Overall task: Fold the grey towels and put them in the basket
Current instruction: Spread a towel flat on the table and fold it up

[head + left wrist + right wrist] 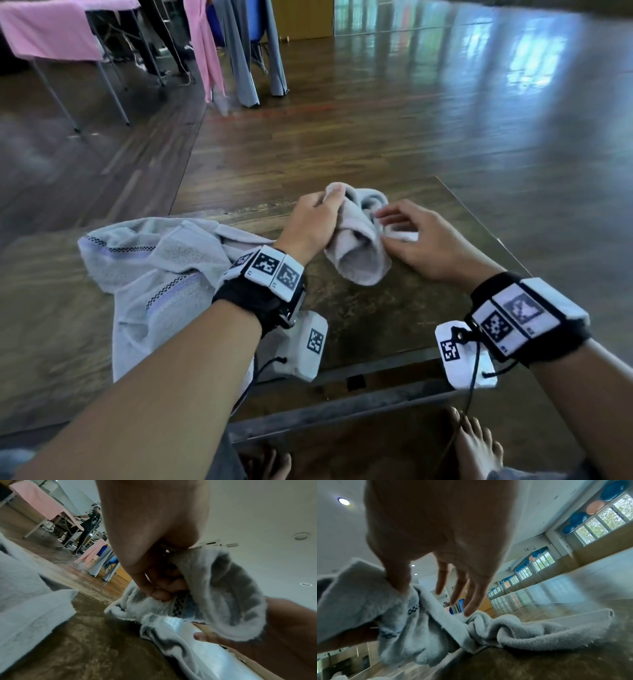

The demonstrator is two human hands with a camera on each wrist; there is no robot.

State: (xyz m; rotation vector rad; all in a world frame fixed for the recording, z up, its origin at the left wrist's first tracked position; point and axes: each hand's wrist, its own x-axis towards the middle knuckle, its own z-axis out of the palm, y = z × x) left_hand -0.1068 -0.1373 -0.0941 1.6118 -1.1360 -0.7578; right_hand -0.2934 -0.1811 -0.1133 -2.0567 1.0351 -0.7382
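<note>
A small grey towel [356, 240] is bunched up near the far middle of the low wooden table [394, 308]. My left hand [315, 222] grips its upper end, lifting a fold off the table; the wrist view shows my curled fingers [159, 586] around the cloth [223, 588]. My right hand [411, 233] reaches in from the right with straight, spread fingers [471, 599] touching the towel [505, 628], its thumb pressed against the raised fold. A second, larger grey towel [154, 274] with a checkered stripe lies crumpled on the table's left side. No basket is in view.
The table's near edge [342, 377] runs just in front of my bare feet [476, 445]. Beyond lies open wooden floor [445, 120]. At the back left stand a pink-covered table [51, 31] and hanging pink and grey cloths [239, 51].
</note>
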